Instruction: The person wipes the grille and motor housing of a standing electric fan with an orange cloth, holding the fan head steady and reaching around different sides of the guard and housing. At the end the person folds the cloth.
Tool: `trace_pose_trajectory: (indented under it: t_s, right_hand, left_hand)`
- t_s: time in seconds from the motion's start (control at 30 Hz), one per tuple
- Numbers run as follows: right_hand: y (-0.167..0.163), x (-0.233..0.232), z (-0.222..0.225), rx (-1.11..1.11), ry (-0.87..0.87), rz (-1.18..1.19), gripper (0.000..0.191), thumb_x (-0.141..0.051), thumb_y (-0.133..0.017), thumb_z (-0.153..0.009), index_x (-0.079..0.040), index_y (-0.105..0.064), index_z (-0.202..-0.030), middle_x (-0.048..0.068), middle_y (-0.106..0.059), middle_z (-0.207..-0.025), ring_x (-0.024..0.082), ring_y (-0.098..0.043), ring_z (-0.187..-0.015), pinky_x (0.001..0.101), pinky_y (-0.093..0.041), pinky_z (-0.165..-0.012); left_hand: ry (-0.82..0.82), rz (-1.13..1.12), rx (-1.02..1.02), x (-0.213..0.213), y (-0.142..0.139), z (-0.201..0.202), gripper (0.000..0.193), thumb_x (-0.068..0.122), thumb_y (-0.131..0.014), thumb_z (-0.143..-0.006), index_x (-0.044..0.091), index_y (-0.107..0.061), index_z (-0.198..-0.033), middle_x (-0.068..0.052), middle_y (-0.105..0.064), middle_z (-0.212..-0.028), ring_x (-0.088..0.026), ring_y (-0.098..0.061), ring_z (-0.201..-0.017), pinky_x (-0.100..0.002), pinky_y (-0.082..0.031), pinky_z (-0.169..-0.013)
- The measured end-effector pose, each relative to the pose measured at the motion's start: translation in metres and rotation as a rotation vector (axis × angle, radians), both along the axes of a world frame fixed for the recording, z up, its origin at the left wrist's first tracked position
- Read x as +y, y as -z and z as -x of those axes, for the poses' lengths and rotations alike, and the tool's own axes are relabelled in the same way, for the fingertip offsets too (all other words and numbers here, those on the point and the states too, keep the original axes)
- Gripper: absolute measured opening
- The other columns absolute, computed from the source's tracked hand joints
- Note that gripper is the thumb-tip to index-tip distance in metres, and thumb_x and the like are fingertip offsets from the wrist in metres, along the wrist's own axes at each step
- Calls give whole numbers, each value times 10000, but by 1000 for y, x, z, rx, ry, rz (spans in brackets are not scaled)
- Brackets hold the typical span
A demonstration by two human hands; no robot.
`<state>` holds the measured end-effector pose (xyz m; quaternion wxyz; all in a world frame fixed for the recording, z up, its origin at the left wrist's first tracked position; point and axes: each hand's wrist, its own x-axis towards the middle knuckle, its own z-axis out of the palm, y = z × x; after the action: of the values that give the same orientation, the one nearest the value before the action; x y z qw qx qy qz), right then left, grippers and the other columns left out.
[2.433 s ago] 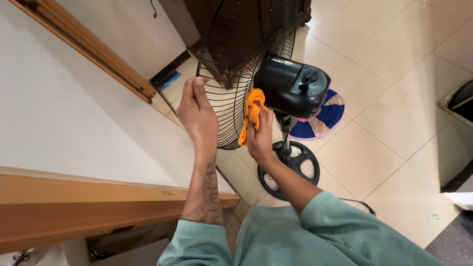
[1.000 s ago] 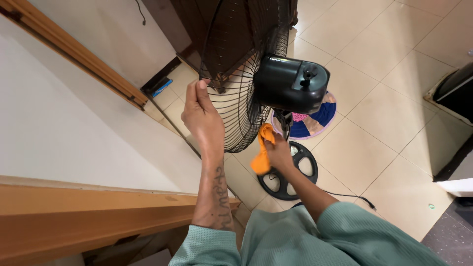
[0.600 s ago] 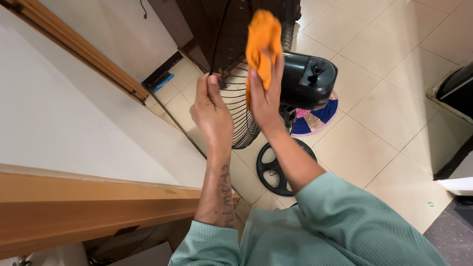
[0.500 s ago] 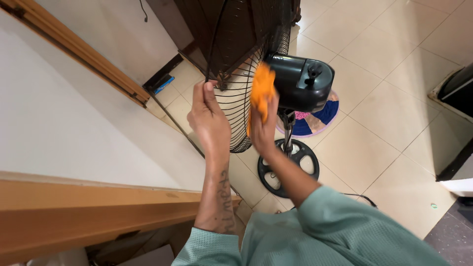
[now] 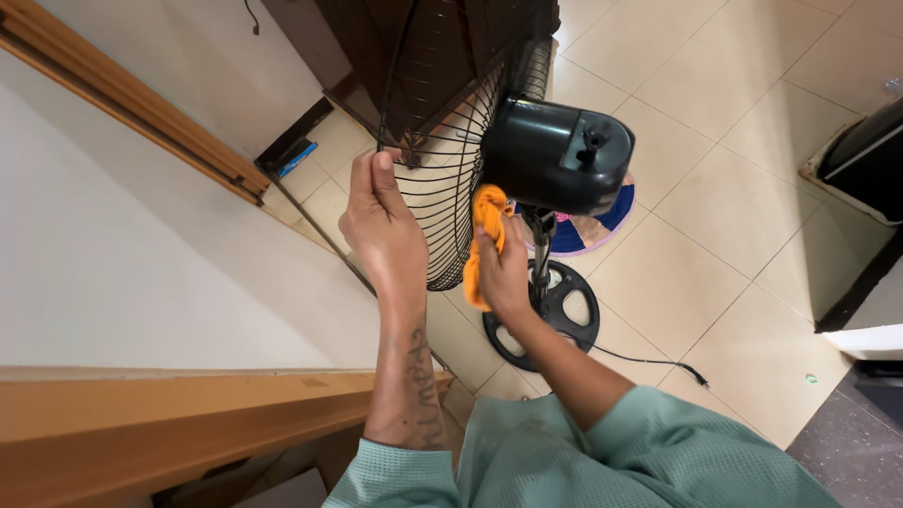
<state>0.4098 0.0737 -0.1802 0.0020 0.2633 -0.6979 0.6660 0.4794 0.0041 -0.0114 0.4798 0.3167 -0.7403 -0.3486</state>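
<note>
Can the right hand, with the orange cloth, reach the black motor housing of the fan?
Probably yes: the right hand holds the orange cloth just beside the motor housing, and nothing lies between them.

The beige tiled floor [image 5: 752, 141] carries the round black spoked base of a standing fan [image 5: 555, 315]. Beside that base lies a round blue and pink mat [image 5: 588, 221], and a thin black power cable [image 5: 649, 362] trails across the tiles.

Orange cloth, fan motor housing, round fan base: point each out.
orange cloth [image 5: 485, 212], head view, upper folded part.
fan motor housing [image 5: 555, 155], head view, black top face.
round fan base [image 5: 569, 306], head view, spoked right side.
</note>
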Motion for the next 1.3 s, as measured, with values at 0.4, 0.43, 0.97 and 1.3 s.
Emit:
trace_pose_trajectory:
  t_s: [0.4, 0.43, 0.97, 1.3]
  right_hand:
    - [23, -1, 9, 153, 86, -64, 276, -27, -638, -997, 6, -608, -1269, 204, -620, -1245, 407, -615, -1158, 418, -471, -1032]
    - [17, 0, 8, 107, 43, -3, 323, -8, -587, -974, 5, -601, -1297, 198, -612, -1236, 382, -625, -1162, 404, -481, -1037]
    - [-70, -9, 2, 327, -287, 408, 709, -320, -415, -1140, -10, -59, -1669, 181, -313, -1689, 235, -406, -1573, 397, -347, -1308]
    - [-112, -65, 96, -49, -40, 563, 644, -341, -489, -1152, -14, -251, -1653, 126, -356, -1680, 231, -355, -1554, 352, -277, -1287]
  left_hand:
    - [-17, 21, 1, 1, 3, -2, 354, 345, -459, -1130, 63, -668, -1091, -75, -707, -855, -157, -530, -654, -323, -484, -627]
    - [-13, 3, -8, 2, 3, -2, 351, 341, -455, -1126, 66, -669, -1086, -69, -712, -859, -151, -535, -635, -323, -477, -603]
    - [-6, -23, -33, 4, 12, -5, 264, 254, -469, -1115, 64, -651, -1131, -122, -588, -675, -170, -480, -532, -354, -412, -513]
    - [35, 119, 54, -1, 19, -3, 289, 288, -465, -1140, 57, -635, -1106, -100, -708, -854, -138, -611, -641, -330, -499, -597]
